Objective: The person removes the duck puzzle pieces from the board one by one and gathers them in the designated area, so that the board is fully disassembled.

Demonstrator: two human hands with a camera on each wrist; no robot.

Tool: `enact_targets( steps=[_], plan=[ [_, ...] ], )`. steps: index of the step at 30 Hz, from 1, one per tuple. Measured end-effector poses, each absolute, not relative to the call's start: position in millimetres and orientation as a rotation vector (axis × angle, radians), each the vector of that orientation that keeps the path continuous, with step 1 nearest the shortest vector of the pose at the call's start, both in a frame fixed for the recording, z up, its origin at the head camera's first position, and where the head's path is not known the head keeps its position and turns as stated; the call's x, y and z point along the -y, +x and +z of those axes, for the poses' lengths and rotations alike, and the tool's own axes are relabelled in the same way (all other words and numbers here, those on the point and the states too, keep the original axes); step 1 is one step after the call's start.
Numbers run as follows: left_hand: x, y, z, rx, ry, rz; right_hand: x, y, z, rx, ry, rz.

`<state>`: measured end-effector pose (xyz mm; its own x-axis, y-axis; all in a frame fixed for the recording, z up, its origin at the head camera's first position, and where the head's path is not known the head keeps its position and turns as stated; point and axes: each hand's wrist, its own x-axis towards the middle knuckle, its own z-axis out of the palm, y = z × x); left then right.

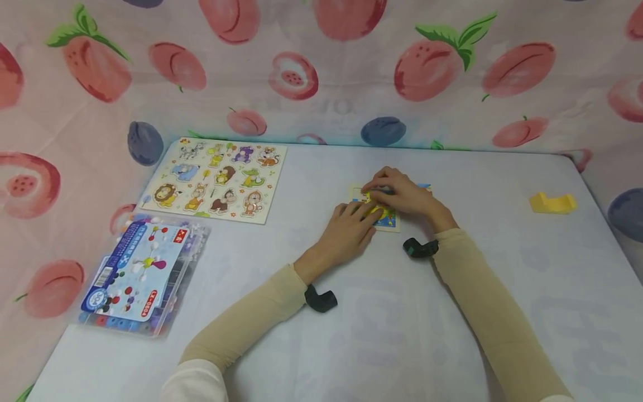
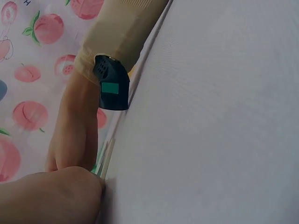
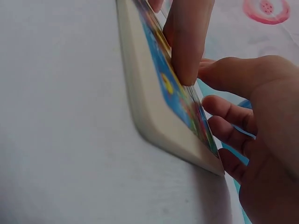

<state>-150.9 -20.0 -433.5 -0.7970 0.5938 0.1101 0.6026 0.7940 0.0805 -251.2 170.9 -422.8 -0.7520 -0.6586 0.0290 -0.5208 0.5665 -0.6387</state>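
A small jigsaw board with a pale frame and a blue and yellow picture lies on the table. My left hand reaches over its left side, fingers extended and pressing on the picture; one left finger shows on the surface in the right wrist view. The right hand bends over the far side of the board. Its curled fingers meet the far edge, and its thumb lies over the picture, gripping the board. Both hands cover much of the picture. In the left wrist view the left hand hides the board's face.
An animal puzzle board lies at the back left. In front of it is a clear plastic case with a molecule label and coloured parts. A yellow block with a notched top stands far right. A fruit-patterned cloth hangs behind the table.
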Motion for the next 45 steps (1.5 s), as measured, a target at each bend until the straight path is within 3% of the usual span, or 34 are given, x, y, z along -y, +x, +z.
enact_targets(
  steps=[31,45],
  plan=[
    [16,-150,-429,2.944,-0.927,-0.126,-160,-253,-423,-2.545,-0.979,-1.122],
    [3,-154,-426,3.004,-0.906,-0.119,-160,-251,-425,-2.487,-0.809,-1.213]
  ],
)
